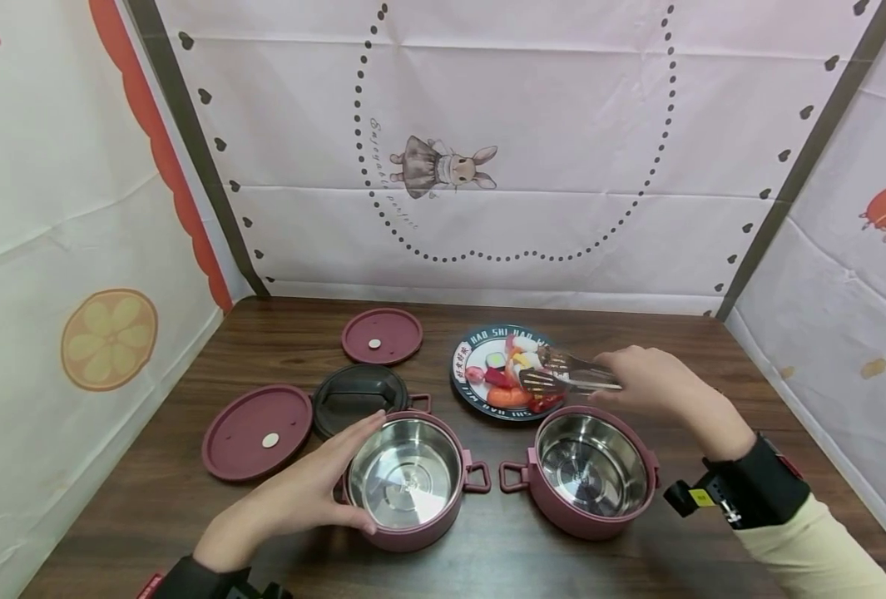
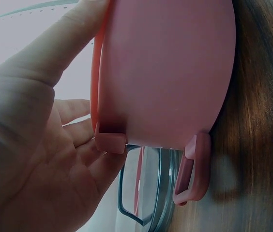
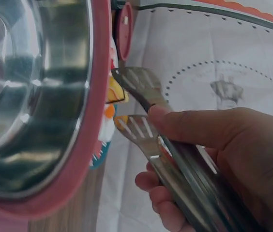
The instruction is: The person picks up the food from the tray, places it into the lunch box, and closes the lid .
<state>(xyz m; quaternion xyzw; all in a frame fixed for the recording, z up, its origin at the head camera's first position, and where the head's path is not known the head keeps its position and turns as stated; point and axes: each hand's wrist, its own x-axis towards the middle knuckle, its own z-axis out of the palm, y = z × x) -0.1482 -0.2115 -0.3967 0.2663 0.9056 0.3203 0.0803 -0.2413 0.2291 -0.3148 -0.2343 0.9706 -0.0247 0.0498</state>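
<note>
My left hand (image 1: pixel 304 491) grips the left pink pot (image 1: pixel 416 541) at its near-left side, thumb at the front of the rim and fingers farther back. In the left wrist view the thumb (image 2: pixel 64 38) lies along the rim, fingers behind the handle (image 2: pixel 112 143). Metal tongs (image 1: pixel 596 378) are held in my right hand (image 1: pixel 660 387). Their slotted ends stand apart over the food pieces (image 1: pixel 508 376) on a round plate (image 1: pixel 460 366), close to a yellow-and-white piece (image 3: pixel 115 92). Steel shows inside the right pink pot (image 1: pixel 581 524), below my right hand.
Two maroon lids (image 1: pixel 244 433) with pale knobs lie at the left and back left. Between them and the left pot is a dark round lid (image 1: pixel 356 395), with a pink handle (image 1: pixel 422 403) beside it. Fabric walls (image 1: pixel 547 225) close off the table's back and sides.
</note>
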